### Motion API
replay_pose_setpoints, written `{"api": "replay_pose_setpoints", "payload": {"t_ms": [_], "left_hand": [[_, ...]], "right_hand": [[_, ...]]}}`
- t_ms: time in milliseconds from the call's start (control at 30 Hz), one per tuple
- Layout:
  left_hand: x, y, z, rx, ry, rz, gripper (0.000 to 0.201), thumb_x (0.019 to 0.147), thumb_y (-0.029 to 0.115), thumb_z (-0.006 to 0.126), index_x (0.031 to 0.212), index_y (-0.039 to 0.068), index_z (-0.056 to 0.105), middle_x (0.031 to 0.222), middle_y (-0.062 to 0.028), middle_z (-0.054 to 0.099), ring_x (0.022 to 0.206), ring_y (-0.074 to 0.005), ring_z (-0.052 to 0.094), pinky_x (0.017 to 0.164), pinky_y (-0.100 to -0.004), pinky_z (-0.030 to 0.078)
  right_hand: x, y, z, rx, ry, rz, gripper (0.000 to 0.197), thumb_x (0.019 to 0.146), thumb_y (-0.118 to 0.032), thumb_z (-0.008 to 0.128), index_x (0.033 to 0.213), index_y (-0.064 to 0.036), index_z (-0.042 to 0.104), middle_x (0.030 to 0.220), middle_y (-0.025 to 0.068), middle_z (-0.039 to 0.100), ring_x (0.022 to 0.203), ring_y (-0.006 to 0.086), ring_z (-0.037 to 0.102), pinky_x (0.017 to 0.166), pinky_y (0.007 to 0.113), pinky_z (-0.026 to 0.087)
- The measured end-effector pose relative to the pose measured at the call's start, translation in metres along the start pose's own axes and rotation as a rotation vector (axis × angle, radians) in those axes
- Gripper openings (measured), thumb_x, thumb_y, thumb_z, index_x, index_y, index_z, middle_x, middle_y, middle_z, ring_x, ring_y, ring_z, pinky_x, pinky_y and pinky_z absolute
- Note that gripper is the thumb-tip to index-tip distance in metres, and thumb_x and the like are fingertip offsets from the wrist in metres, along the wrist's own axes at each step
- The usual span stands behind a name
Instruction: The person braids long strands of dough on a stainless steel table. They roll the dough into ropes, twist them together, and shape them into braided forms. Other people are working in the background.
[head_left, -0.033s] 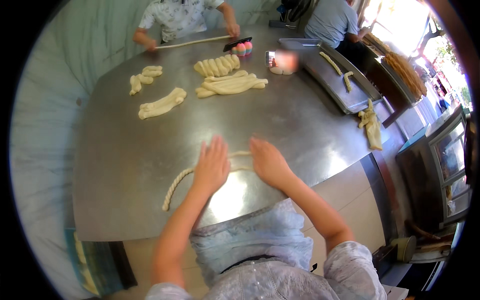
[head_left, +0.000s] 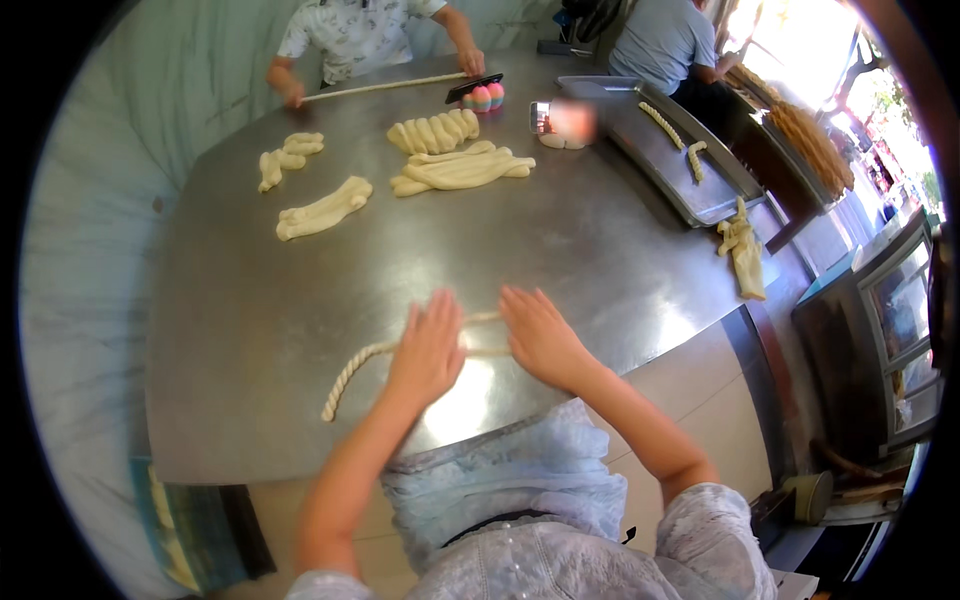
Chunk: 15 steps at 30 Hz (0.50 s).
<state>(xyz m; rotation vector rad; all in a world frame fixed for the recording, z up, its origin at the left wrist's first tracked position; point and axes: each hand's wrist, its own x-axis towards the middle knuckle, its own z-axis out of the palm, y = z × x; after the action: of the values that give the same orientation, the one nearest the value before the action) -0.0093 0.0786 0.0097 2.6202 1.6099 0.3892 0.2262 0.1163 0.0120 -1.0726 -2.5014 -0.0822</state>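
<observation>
The head view looks down on a steel table (head_left: 300,330). At its near edge lies a twisted dough rope (head_left: 352,380), curving from the lower left up toward the hands. The left hand (head_left: 428,352) presses flat on this rope, fingers stretched out and slightly spread, grasping nothing. Just beside it, the right hand (head_left: 540,335) lies palm down in the same way, fingers straight, over the rope's right end; a short piece of the rope shows between the two hands.

Farther back on the table, from the left, rest two small dough pieces (head_left: 285,155), a longer folded dough strip (head_left: 322,208), and a heap of dough strips (head_left: 455,160). Behind them another person (head_left: 360,35) holds a long thin rod (head_left: 385,86) across the far edge. To the right sits a metal tray (head_left: 700,195) with a few dough twists in it, and a lump of dough (head_left: 745,255) hangs at the table's right rim.
</observation>
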Motion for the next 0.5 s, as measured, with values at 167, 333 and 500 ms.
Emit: {"api": "replay_pose_setpoints", "payload": {"t_ms": [167, 333, 500], "left_hand": [[-0.08, 0.055, 0.01, -0.208, 0.116, -0.051, 0.053, 0.096, 0.012, 0.056, 0.141, -0.012, 0.042, 0.148, -0.0321, 0.042, 0.142, -0.0468, 0.038, 0.12, -0.0574, 0.027], [0.018, 0.014, 0.023, -0.129, 0.376, -0.291, 0.041, 0.1, 0.009, 0.047, 0.133, -0.016, 0.046, 0.13, -0.0368, 0.056, 0.126, -0.0497, 0.052, 0.115, -0.0602, 0.032], [0.007, 0.001, 0.016, 0.01, 0.139, -0.024, 0.054, 0.097, 0.015, 0.055, 0.144, -0.008, 0.042, 0.153, -0.0302, 0.039, 0.149, -0.0405, 0.028, 0.123, -0.057, 0.02]], "right_hand": [[-0.057, 0.004, -0.002, 0.24, 0.02, -0.122, 0.032, 0.09, -0.014, 0.062, 0.119, -0.0028, 0.067, 0.141, 0.0148, 0.057, 0.133, 0.0313, 0.051, 0.113, 0.047, 0.04], [0.01, 0.013, 0.009, 0.302, -0.161, 0.305, 0.03, 0.09, -0.012, 0.062, 0.118, -0.0022, 0.068, 0.139, 0.0166, 0.058, 0.131, 0.0318, 0.053, 0.112, 0.048, 0.041], [0.005, 0.011, 0.013, 0.014, 0.151, -0.059, 0.032, 0.089, -0.012, 0.062, 0.119, -0.0024, 0.068, 0.137, 0.0164, 0.06, 0.131, 0.0295, 0.054, 0.111, 0.049, 0.041]]}}
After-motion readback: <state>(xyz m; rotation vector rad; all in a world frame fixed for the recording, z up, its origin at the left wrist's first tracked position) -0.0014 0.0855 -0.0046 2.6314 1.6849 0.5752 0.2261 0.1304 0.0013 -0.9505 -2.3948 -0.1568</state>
